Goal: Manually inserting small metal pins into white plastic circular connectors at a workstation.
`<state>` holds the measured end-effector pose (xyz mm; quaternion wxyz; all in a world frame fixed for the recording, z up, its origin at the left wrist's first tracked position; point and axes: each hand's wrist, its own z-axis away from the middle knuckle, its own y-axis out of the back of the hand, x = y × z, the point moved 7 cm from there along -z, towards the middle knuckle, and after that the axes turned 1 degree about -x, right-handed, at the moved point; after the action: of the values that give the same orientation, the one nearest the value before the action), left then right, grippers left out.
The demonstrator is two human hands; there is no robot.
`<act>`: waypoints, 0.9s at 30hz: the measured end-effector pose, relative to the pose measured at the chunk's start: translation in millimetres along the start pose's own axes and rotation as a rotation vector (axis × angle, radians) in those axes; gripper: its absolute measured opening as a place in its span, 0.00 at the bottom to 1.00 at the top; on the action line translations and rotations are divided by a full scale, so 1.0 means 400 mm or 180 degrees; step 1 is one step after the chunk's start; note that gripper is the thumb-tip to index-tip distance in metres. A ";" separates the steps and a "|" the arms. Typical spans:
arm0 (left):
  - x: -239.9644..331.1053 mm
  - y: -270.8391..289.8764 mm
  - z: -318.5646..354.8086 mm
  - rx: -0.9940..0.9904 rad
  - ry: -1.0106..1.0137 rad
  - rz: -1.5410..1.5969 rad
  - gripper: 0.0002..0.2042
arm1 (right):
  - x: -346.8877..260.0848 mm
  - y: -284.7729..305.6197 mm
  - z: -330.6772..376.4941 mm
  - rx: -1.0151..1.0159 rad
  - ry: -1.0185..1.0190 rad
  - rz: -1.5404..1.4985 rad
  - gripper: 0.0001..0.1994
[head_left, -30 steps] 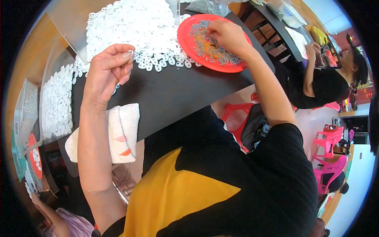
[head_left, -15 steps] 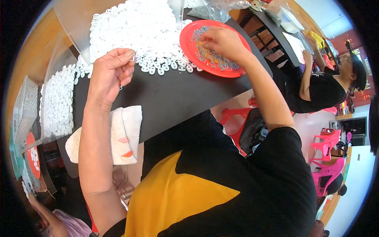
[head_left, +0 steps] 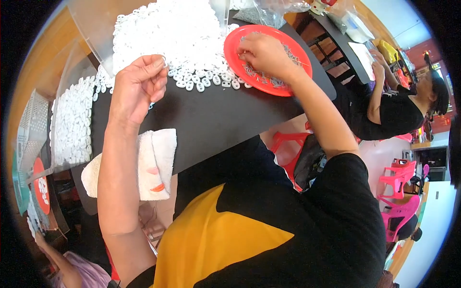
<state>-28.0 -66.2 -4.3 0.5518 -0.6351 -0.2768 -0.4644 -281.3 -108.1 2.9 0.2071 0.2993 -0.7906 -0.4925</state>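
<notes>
The left hand (head_left: 137,89) sits at upper left of centre, its fingers curled shut with thumb and forefinger pinched together at the tip; what looks like one small white plastic ring is held there, though it is too small to be sure. Just beyond it lies the big heap of white rings (head_left: 168,36) at the top of the frame, on the dark counter (head_left: 211,120).

The right hand (head_left: 264,55) rests over the red plate (head_left: 293,53) at upper centre, fingers bunched and pressing down among the small thin metal pieces (head_left: 259,77) scattered on it; whether it has one gripped I cannot tell.

To do this well, I would judge: lift a single metal piece cleanly with the fingertips, keep the ring steady and turned toward the other hand, and bring the two together above the counter, not over the heap.

A folded white cloth (head_left: 153,163) lies at the counter's near edge.
</notes>
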 end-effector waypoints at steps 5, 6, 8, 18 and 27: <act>0.006 0.006 0.009 0.0043 -0.0045 -0.0087 0.06 | -0.013 -0.004 -0.009 -0.0113 -0.0084 0.0028 0.04; 0.006 0.006 0.009 0.0039 -0.0048 -0.0103 0.06 | -0.018 -0.004 -0.010 -0.0102 -0.0058 0.0041 0.03; 0.005 0.008 0.007 0.0042 -0.0027 -0.0107 0.06 | -0.020 -0.010 -0.016 -0.0115 -0.0044 0.0083 0.03; 0.002 0.008 0.012 -0.0029 0.0011 -0.0054 0.06 | -0.064 0.051 -0.013 -0.0150 -0.0713 -0.1317 0.03; 0.008 0.041 0.004 0.0753 -0.0457 -0.0073 0.07 | -0.370 0.084 -0.135 0.0516 0.0001 -0.1931 0.02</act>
<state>-12.0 -69.2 -8.7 0.5963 -0.5940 -0.3755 -0.3881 -147.9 -31.9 51.7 0.0264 0.5371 -0.7019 -0.4671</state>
